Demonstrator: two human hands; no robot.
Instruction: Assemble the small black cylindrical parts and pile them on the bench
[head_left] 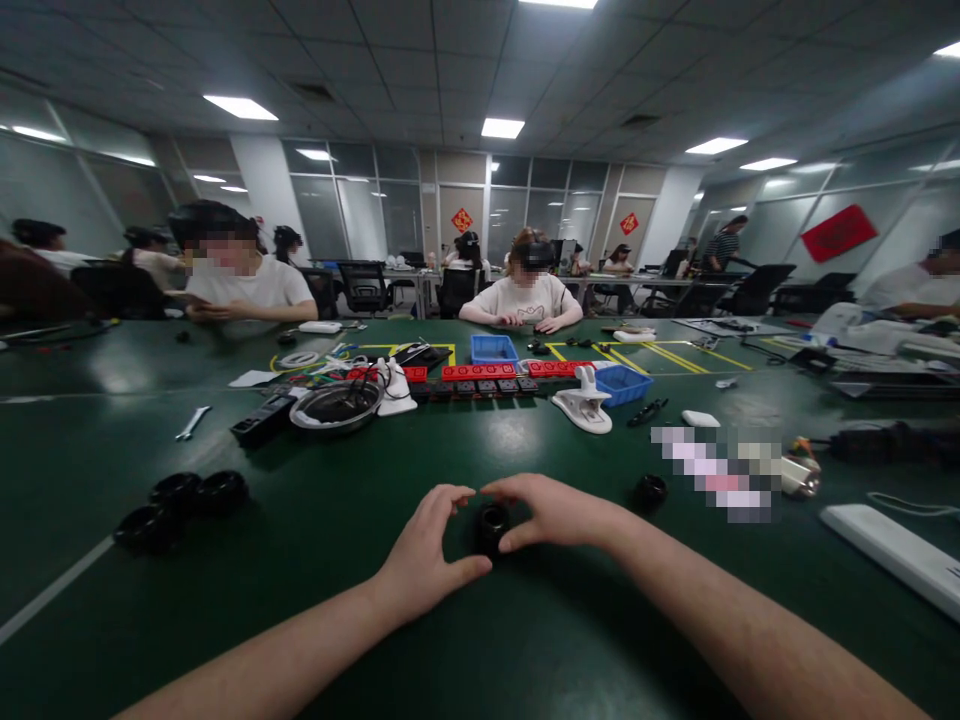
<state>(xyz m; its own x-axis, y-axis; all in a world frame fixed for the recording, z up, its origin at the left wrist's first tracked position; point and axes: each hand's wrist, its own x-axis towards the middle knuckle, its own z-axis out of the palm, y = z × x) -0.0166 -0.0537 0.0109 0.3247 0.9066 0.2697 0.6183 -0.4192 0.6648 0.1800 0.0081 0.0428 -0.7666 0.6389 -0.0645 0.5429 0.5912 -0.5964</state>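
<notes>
Far left: I log three black rings clustered on the green table. Next, my left hand: fingers curved, thumb spread well away from them, nothing pinched. Centre ring: black, on the tabletop between both hands, opening upward. I judge it hard, glossy and light, likely slick, not easily crushed; best hold is opposite sides of the outer wall. My right hand: forefinger and thumb parted about its right side; thumb contact, I can't tell. Farther right, a lone ring, well apart.
</notes>
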